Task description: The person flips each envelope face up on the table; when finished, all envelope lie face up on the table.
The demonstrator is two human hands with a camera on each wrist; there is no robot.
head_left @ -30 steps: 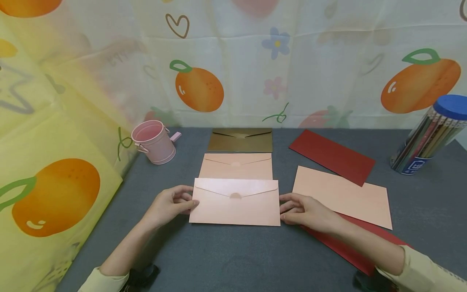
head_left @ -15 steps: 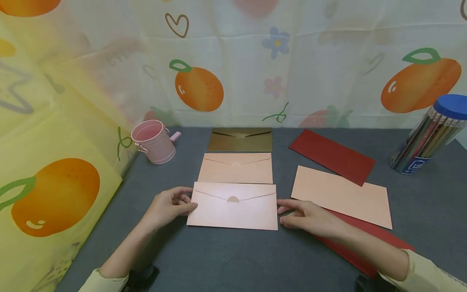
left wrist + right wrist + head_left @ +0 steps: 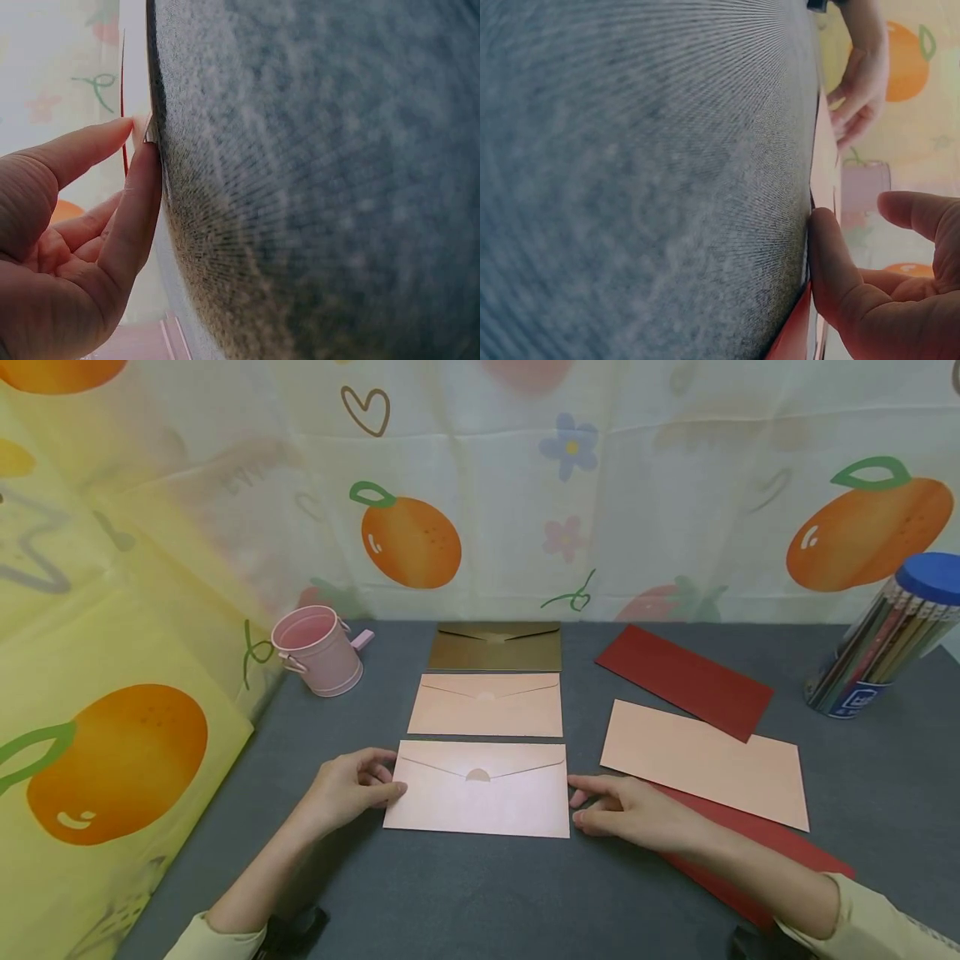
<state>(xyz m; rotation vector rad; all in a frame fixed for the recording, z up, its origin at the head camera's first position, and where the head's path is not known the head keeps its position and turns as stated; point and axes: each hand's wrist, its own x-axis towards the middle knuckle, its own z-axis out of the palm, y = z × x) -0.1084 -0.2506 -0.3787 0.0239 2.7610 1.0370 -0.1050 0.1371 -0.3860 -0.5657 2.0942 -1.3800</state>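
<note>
A pale pink envelope [image 3: 476, 806] with its flap side up lies nearest the person in the head view. My left hand [image 3: 348, 793] pinches its left edge; the left wrist view shows the thumb and a finger meeting on that edge [image 3: 139, 90]. On the other side, my right hand [image 3: 637, 810] has a fingertip right at the envelope's right edge, its thumb held apart, as the right wrist view shows. Just beyond lies a second pale pink envelope [image 3: 486, 718], with a thin strip of table between the two. Behind that is a gold envelope [image 3: 495, 656].
Right of the row, a pale pink envelope [image 3: 705, 768] lies askew between two red envelopes [image 3: 682, 681], the nearer one partly under the right forearm. A pink bucket [image 3: 318, 652] stands back left. A blue-lidded jar of pencils [image 3: 877, 652] stands at the right. A printed cloth hangs behind.
The front envelope has moved a little toward the person, opening a gap from the second envelope. The right hand has shifted slightly nearer too, while the left hand keeps its pinch.
</note>
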